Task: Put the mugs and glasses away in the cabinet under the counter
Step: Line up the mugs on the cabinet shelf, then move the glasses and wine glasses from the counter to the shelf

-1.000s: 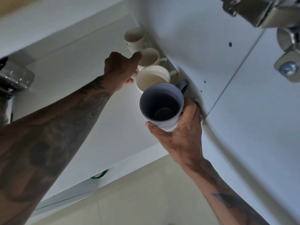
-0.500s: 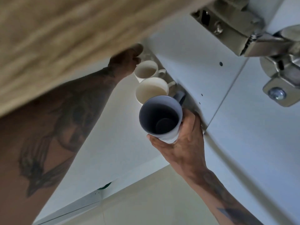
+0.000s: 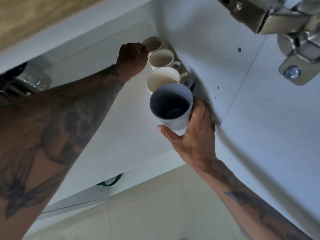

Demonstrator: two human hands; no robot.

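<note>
Placing step: right hand (image 3: 192, 135) grasps the grey mug (image 3: 171, 106); left hand (image 3: 132, 55) pinches the farthest cream mug (image 3: 152, 43); next, set grey down just nearer than the row

The inside of the cupboard is white, with a flat white shelf (image 3: 121, 129) and a white side wall (image 3: 199, 40) that has small holes in it. Shiny metal hinges (image 3: 270, 16) sit in the top right corner. Pale tiles (image 3: 147, 213) cover the floor below, and a wooden edge (image 3: 43, 16) shows at the top left.
</note>
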